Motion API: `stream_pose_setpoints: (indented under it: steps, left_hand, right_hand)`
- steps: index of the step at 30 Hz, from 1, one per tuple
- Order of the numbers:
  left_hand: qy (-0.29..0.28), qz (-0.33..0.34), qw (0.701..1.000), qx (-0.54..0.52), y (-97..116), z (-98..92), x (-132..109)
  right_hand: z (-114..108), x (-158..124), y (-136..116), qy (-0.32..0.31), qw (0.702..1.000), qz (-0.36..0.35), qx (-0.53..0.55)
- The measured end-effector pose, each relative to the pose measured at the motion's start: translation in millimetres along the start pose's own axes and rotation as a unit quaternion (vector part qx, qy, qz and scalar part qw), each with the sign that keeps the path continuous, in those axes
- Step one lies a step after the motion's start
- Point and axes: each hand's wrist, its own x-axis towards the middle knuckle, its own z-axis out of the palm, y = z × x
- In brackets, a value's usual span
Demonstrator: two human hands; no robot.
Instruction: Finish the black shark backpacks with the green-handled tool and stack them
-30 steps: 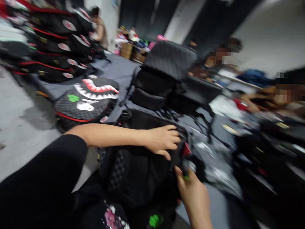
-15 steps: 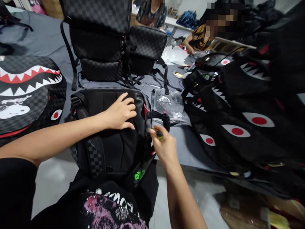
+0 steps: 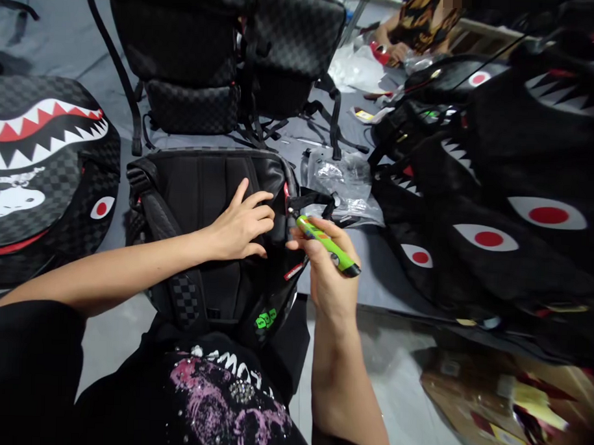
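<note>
While the left hand [image 3: 243, 224] lies spread on the back panel of one black backpack [image 3: 221, 286], grasping nothing, the right hand [image 3: 334, 285] has its grip closed around one green tool [image 3: 343, 258], whose tip is just beside the backpack's right edge. The backpack lies at the near edge of the grey counter [image 3: 373, 277]; its contents are hidden. Low on the right, one brown carton [image 3: 454, 384] holds yellow and dark red pieces, too blurred to count. One shark-mouth backpack [image 3: 45, 188] lies leftward. Just beyond the tool is one clear plastic bag [image 3: 337, 175], its filling unclear. Rightward, piled dark bags [image 3: 529, 276] show three red-and-white eyes [image 3: 486, 238] in front, one farther back. Beyond stand at least two checkered bags [image 3: 296, 37], then a co-worker's hand [image 3: 398, 53] near white plastic [image 3: 358, 69].
</note>
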Motion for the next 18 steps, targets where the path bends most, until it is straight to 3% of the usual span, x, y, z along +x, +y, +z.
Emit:
stream_pose_setpoints:
  steps: [4, 6, 9, 13, 18]
  left_hand:
    - [0.004, -0.008, 0.999, 0.031, 6, 6.1, -1]
    - [0.009, -0.017, 0.999, 0.041, 7, 11.7, -3]
    - [0.026, -0.024, 0.999, 0.030, 8, 18.7, -6]
    - [0.046, -0.016, 0.998, 0.029, 10, 22.4, -10]
    - [0.045, -0.018, 0.998, 0.043, 11, 25.5, -12]
  right_hand:
    - [2, -6, 21, 0.069, 0.981, -0.038, -0.177]
    - [3, -9, 29, 0.069, 0.965, -0.062, -0.245]
    - [3, -10, 35, 0.046, 0.960, -0.055, -0.269]
    - [7, -8, 36, 0.075, 0.963, -0.021, -0.257]
    - [9, -9, 40, 0.048, 0.957, -0.063, -0.279]
